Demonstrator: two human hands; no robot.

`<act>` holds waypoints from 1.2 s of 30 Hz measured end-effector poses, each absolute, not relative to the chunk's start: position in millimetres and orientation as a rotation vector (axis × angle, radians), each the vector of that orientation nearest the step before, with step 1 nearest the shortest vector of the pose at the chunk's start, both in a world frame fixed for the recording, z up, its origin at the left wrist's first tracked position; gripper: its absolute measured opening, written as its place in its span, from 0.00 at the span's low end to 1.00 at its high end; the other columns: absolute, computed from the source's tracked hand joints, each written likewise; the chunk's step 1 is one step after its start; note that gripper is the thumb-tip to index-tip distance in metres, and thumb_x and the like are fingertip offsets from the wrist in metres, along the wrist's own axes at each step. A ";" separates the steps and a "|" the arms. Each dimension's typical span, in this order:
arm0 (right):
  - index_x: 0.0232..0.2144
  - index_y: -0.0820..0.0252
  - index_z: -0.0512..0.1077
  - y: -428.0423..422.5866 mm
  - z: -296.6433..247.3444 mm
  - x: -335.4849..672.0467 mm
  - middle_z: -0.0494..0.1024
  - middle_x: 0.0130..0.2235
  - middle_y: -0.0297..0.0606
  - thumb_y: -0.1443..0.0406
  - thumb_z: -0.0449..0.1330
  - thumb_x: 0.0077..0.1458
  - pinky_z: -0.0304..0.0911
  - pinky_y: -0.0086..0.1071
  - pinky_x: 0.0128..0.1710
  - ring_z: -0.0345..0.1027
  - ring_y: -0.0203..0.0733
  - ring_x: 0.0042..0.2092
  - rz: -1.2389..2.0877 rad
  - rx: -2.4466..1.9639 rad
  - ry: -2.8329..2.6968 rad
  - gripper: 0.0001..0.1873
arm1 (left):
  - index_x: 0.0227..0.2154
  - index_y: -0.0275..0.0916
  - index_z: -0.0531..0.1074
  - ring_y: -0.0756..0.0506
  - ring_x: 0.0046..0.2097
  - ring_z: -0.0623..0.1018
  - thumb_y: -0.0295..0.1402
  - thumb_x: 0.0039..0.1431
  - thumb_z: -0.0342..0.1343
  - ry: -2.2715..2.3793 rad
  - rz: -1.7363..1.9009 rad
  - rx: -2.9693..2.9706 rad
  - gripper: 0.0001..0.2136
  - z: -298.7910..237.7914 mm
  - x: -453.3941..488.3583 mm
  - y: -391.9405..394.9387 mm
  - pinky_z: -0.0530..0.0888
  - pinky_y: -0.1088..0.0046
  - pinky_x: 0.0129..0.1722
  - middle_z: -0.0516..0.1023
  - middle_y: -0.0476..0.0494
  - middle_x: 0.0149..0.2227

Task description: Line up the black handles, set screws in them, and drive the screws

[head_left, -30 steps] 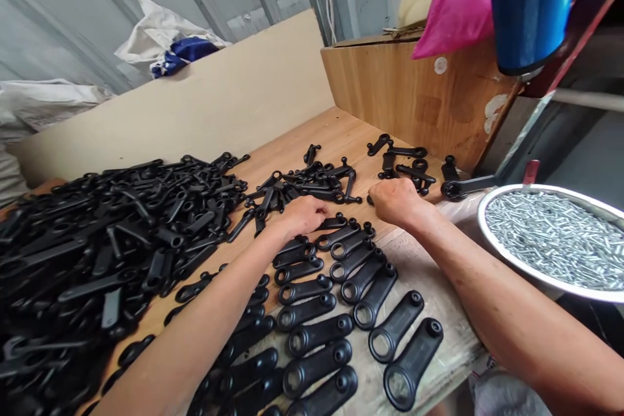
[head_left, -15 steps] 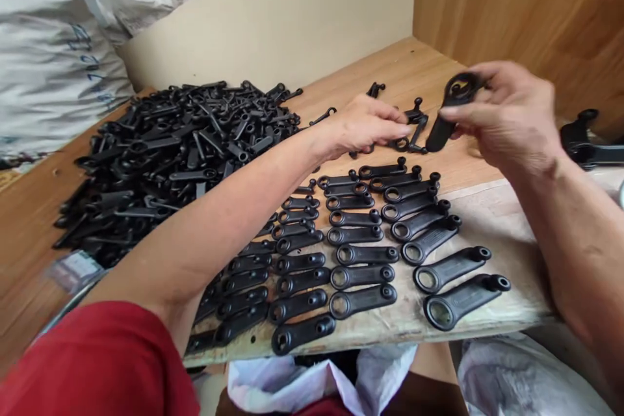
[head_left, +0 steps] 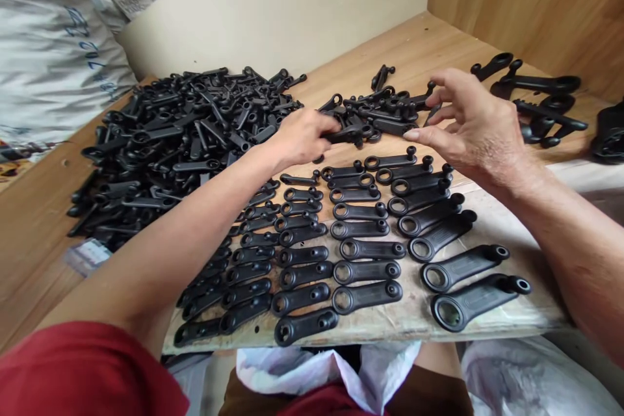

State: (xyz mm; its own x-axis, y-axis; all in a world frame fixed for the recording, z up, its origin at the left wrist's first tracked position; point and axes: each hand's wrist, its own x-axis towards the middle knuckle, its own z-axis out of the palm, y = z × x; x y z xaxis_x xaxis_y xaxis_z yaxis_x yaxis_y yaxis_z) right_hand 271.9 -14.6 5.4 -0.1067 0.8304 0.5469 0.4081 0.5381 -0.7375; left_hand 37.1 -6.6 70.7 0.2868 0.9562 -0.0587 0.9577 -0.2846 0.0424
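My left hand (head_left: 305, 135) reaches into a small loose cluster of black plastic crank arms (head_left: 394, 125). Its fingers are curled on one black crank arm (head_left: 345, 136) at the cluster's left end; the fingertips are slightly blurred. At the other end of the cluster, my right hand (head_left: 475, 120) has its thumb and fingers spread apart, with crank arms close to the fingertips and none gripped. Toward me, more crank arms (head_left: 368, 297) lie in slanting columns, each with a ring at one end and a knob at the other.
A big heap of crank arms (head_left: 160, 133) covers the left of the wooden table (head_left: 29, 260). Several more (head_left: 548, 83) lie at right by the wooden panel (head_left: 531, 0). White sacks (head_left: 43, 45) stand behind left. A small clear packet (head_left: 88, 255) lies near my left arm.
My right hand has let go of the crank arm it held and opened. My left hand has moved left and closed on a crank arm. The view has shifted slightly.
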 end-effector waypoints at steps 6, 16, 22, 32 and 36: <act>0.49 0.54 0.66 -5.5 3.2 276.1 0.77 0.39 0.37 0.58 0.60 0.49 0.63 0.37 0.33 0.71 0.49 0.37 0.173 -1.613 -2.158 0.24 | 0.41 0.37 0.71 0.42 0.45 0.73 0.35 0.58 0.55 2.143 -0.402 2.297 0.10 31.8 -42.6 0.3 0.69 0.58 0.46 0.74 0.44 0.42; 0.45 0.53 0.70 0.6 -3.5 277.0 0.78 0.39 0.37 0.58 0.58 0.50 0.56 0.32 0.29 0.70 0.47 0.37 0.094 -1.737 -2.337 0.18 | 0.36 0.36 0.71 0.41 0.48 0.71 0.37 0.57 0.56 2.173 -0.090 2.219 0.09 18.9 -45.9 0.9 0.66 0.54 0.49 0.73 0.43 0.41; 0.38 0.57 0.75 0.5 -4.4 286.2 0.78 0.33 0.37 0.61 0.58 0.50 0.59 0.31 0.33 0.70 0.41 0.35 0.148 -1.536 -2.050 0.13 | 0.35 0.33 0.71 0.44 0.36 0.75 0.29 0.52 0.54 2.076 0.686 1.826 0.07 38.2 -47.8 -7.0 0.72 0.67 0.36 0.73 0.47 0.29; 0.32 0.56 0.76 -20.7 30.5 235.0 0.79 0.37 0.38 0.61 0.56 0.50 0.65 0.34 0.41 0.73 0.45 0.39 0.344 -1.332 -2.210 0.11 | 0.36 0.33 0.69 0.44 0.34 0.78 0.25 0.40 0.51 1.295 1.087 1.202 0.16 89.4 -88.3 -28.9 0.74 0.73 0.28 0.77 0.40 0.29; 0.32 0.56 0.76 -21.0 51.6 150.9 0.78 0.40 0.39 0.64 0.50 0.55 0.62 0.33 0.39 0.70 0.45 0.43 0.199 -1.222 -2.801 0.14 | 0.35 0.32 0.70 0.41 0.37 0.78 0.25 0.34 0.48 1.085 1.032 1.158 0.19 89.3 -107.3 -24.2 0.74 0.69 0.30 0.78 0.38 0.31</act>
State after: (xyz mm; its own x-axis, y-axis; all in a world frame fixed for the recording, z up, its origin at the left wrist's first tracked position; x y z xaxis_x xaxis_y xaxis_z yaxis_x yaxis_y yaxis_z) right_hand 150.9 -21.0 51.6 -0.6787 0.7341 0.0206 0.7238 0.6734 -0.1501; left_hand -107.3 -24.2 89.3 0.1763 0.9788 -0.1047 -0.0549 0.1160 0.9917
